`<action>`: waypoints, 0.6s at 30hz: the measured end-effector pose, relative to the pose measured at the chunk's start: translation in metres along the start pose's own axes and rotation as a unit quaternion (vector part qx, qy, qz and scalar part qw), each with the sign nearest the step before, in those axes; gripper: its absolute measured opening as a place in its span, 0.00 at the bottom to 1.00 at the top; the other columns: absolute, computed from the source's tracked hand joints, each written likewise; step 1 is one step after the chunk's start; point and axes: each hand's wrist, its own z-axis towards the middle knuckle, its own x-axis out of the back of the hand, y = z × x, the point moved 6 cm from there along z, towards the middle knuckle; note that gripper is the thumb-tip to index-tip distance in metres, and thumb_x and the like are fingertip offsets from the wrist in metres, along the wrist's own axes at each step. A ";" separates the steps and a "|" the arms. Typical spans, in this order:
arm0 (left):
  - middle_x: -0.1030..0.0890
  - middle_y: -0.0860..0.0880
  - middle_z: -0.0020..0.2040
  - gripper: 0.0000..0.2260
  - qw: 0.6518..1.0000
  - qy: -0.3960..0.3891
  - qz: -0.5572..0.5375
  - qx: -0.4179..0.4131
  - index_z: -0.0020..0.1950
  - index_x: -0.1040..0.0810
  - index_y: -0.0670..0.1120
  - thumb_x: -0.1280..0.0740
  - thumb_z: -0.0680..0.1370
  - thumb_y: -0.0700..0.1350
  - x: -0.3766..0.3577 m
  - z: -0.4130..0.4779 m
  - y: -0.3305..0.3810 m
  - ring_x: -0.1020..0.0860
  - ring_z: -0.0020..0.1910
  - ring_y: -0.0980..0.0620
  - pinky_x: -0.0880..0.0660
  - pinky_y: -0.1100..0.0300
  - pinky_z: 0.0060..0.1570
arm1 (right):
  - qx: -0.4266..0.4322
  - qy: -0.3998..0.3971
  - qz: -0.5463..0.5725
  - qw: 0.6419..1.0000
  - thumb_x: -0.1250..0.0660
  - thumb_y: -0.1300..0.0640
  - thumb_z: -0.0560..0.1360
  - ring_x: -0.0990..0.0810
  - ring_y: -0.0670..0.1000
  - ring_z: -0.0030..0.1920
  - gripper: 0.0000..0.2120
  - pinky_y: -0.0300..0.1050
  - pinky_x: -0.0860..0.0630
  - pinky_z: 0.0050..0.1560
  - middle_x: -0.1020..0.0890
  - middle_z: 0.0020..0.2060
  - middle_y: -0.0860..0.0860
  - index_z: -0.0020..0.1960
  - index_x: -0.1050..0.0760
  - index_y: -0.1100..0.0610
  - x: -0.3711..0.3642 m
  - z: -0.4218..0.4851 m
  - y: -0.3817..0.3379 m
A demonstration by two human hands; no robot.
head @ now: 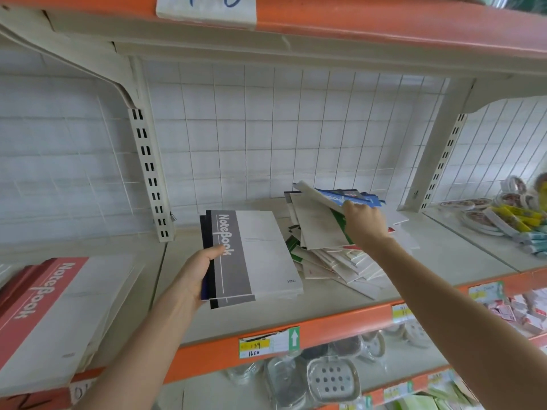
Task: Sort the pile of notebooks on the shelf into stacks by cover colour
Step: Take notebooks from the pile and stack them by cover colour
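Note:
My left hand (194, 276) grips the spine side of a small stack of notebooks; the top one has a grey band reading "NoteBook" (257, 255), with black and dark blue covers under it. The stack sits over the middle of the shelf (266, 315). To its right lies a messy pile of notebooks (334, 261) with white, green and red edges showing. My right hand (365, 221) reaches into the top of that pile and holds up a blue-covered notebook (340, 198), tilted with its pale back facing me.
A stack of red-banded notebooks (44, 306) lies on the shelf section at the left. Tape rolls and packaged items (509, 214) fill the right section. A slotted upright post (148, 173) and wire grid back the shelf. Soap dishes (331, 380) hang below.

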 end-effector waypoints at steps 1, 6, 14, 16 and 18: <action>0.18 0.43 0.42 0.09 1.000 -0.005 0.002 0.001 0.50 0.22 0.43 0.36 0.78 0.48 0.001 0.002 -0.001 0.21 0.40 0.45 0.27 0.56 0.36 | 0.009 0.012 0.026 1.000 0.43 0.63 0.78 0.24 0.58 0.42 0.10 0.44 0.33 0.37 0.20 0.49 0.57 0.59 0.31 0.61 0.002 -0.006 -0.003; 0.18 0.46 0.30 0.14 0.999 -0.052 -0.002 0.011 0.49 0.22 0.42 0.41 0.81 0.50 -0.003 0.013 -0.004 0.20 0.26 0.50 0.26 0.64 0.24 | 0.251 0.216 0.230 0.915 0.36 0.75 0.65 0.18 0.58 0.30 0.12 0.44 0.25 0.25 0.17 0.36 0.59 0.45 0.21 0.67 0.023 -0.055 -0.031; 0.19 0.44 0.28 0.12 0.988 -0.119 0.071 0.069 0.47 0.25 0.39 0.41 0.80 0.47 -0.009 0.011 -0.014 0.21 0.23 0.49 0.25 0.62 0.22 | 0.373 0.192 0.200 0.886 0.34 0.61 0.72 0.17 0.59 0.48 0.08 0.50 0.19 0.46 0.17 0.49 0.59 0.47 0.18 0.63 0.006 -0.079 -0.053; 0.19 0.43 0.28 0.10 0.988 -0.108 0.083 0.073 0.47 0.25 0.39 0.40 0.79 0.46 -0.004 0.011 -0.015 0.21 0.23 0.49 0.24 0.60 0.23 | 0.296 0.179 0.206 0.915 0.34 0.60 0.72 0.19 0.60 0.54 0.12 0.53 0.22 0.52 0.18 0.53 0.59 0.53 0.19 0.62 0.007 -0.067 -0.054; 0.19 0.43 0.30 0.10 0.989 -0.093 0.087 0.073 0.48 0.25 0.40 0.39 0.78 0.46 0.003 0.013 -0.015 0.20 0.25 0.48 0.24 0.59 0.26 | 0.179 0.101 0.211 0.956 0.34 0.57 0.75 0.27 0.57 0.65 0.18 0.51 0.30 0.64 0.24 0.63 0.57 0.64 0.26 0.60 0.003 -0.054 -0.050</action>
